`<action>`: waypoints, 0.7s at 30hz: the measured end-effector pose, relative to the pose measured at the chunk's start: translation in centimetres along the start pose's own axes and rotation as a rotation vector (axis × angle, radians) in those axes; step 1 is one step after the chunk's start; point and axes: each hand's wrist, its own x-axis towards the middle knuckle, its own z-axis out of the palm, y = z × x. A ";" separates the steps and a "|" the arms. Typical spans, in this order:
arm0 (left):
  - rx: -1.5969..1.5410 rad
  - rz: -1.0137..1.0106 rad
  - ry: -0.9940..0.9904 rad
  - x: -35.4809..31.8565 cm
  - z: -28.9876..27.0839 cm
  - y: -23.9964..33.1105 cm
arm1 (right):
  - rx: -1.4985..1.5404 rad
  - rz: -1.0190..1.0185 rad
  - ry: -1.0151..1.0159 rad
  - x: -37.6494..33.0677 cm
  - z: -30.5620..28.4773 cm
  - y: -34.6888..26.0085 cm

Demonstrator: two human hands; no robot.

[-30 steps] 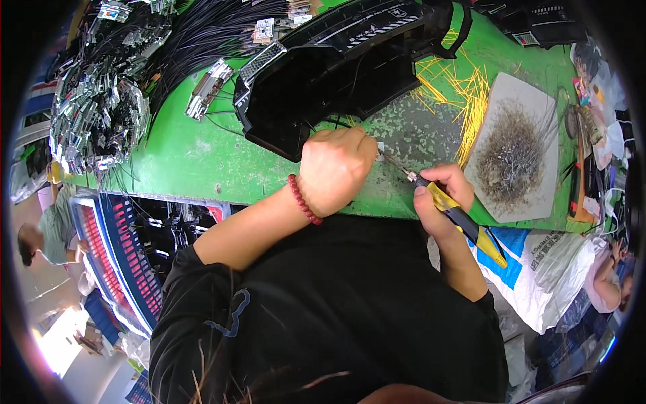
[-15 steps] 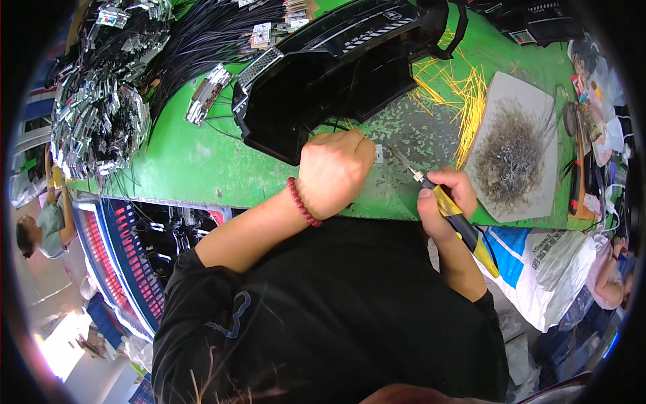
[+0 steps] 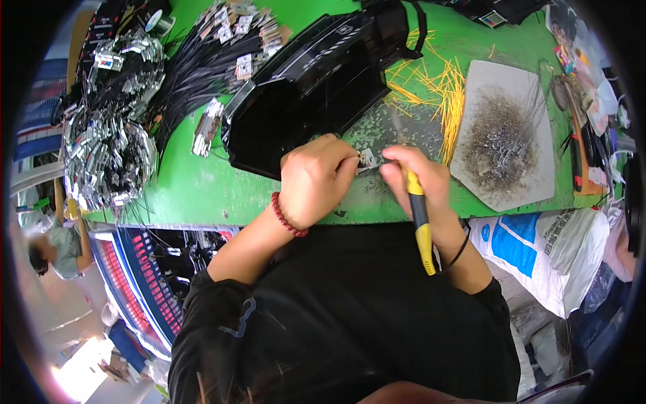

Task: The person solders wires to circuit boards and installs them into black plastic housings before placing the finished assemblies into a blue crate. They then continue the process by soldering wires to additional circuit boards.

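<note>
A small white board (image 3: 367,160) sits between the hands, at the left hand's (image 3: 313,176) bent fingertips; whether they grip it I cannot tell. The right hand (image 3: 420,176) holds a yellow-black iron (image 3: 420,215). Beyond lie a black shell (image 3: 269,118), yellow wires (image 3: 452,101) and a grey slab (image 3: 501,73).

A hand could pass from the left over bare green desk (image 3: 192,198), between the metal-strip pile (image 3: 118,158) and the left hand (image 3: 313,176). The black housing (image 3: 303,108) blocks the way beyond. A small white board (image 3: 367,160) sits between both hands; yellow sticks (image 3: 452,108) and a grey slab (image 3: 479,81) obstruct right of the right hand (image 3: 422,176).
</note>
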 end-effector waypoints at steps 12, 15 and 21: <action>-0.050 0.133 -0.041 0.0 -0.1 -0.5 | 0.101 -0.022 -0.073 2.6 -0.5 0.7; -0.014 0.147 -0.038 0.2 0.4 -0.4 | 0.052 -0.014 -0.017 2.2 -0.4 1.0; -0.038 0.164 0.006 0.4 0.3 -0.3 | 0.032 -0.040 0.047 1.2 0.1 1.4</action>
